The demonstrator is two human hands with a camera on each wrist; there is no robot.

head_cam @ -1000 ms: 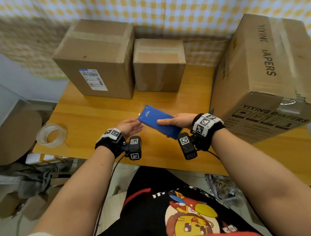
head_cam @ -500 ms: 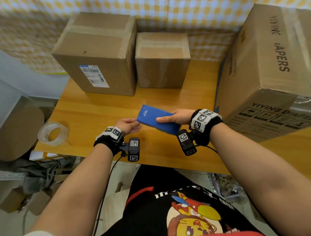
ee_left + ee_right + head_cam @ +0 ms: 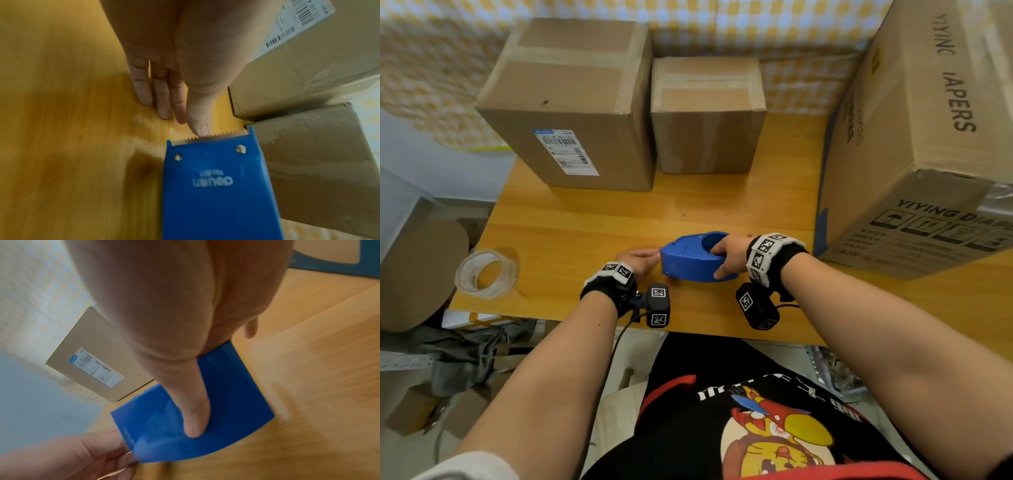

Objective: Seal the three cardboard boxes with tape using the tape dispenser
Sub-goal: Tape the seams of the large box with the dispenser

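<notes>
A blue tape dispenser (image 3: 690, 262) sits low over the wooden table (image 3: 756, 205). My right hand (image 3: 722, 257) grips its rear end, fingers in the round opening and thumb (image 3: 193, 402) along its side. My left hand (image 3: 645, 257) is at its front end with straight fingers (image 3: 162, 97), and the thumb tip touches the serrated blade (image 3: 209, 137). Three cardboard boxes stand around: a labelled one (image 3: 571, 102) at the back left, a smaller one (image 3: 707, 116) beside it, and a large printed one (image 3: 914, 137) at the right.
A roll of clear tape (image 3: 486, 274) lies near the table's left front corner, apart from the dispenser. A checked cloth (image 3: 791, 20) covers the wall behind the boxes. More cardboard and clutter (image 3: 431, 359) lie on the floor at the left.
The dispenser has turned from flat face up to its round opening upward and has come down toward the table. Both hands moved with it.
</notes>
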